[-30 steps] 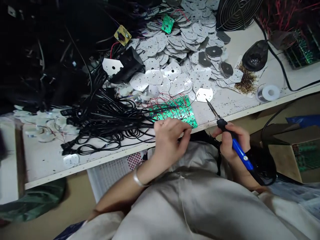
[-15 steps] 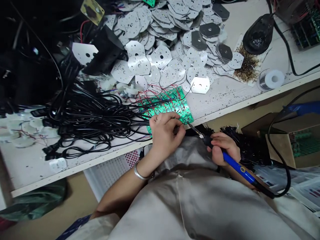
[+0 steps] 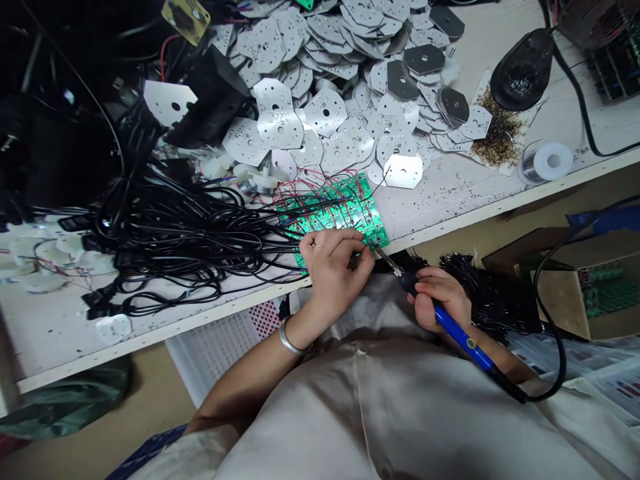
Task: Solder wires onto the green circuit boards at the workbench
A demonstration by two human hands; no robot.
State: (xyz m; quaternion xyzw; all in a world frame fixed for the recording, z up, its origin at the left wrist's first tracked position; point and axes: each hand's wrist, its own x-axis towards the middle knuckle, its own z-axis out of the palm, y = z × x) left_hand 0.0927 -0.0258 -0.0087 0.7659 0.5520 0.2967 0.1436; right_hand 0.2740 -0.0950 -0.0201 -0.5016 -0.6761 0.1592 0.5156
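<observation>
- At the near edge of the surface (image 3: pixel 440 193), the green circuit boards (image 3: pixel 345 207) lie flat under thin red wires, their near corner close to the rim.
- The right hand (image 3: pixel 443 300) is closed in a pen-like grip around the soldering iron (image 3: pixel 457 333), its metal tip at that corner; contact is too small to confirm.
- The left hand (image 3: pixel 337 263) is curled over the boards, thumb and forefinger drawn close together; I cannot tell whether a wire is between them.
- The iron should be light and stiff, best held by its blue handle, well back from the presumably hot shaft; its cord (image 3: pixel 563 360) may tug.
- The boards look thin, rigid and fairly fragile: take them by bare edges, sparing the wires, which should bend easily.
- Black cables (image 3: pixel 200 233) crowd the left, white plates (image 3: pixel 280 127) the far side.
- Bare room opens rightward toward the solder spool (image 3: pixel 545 163); nearer the body, the rim drops away above the lap.
</observation>
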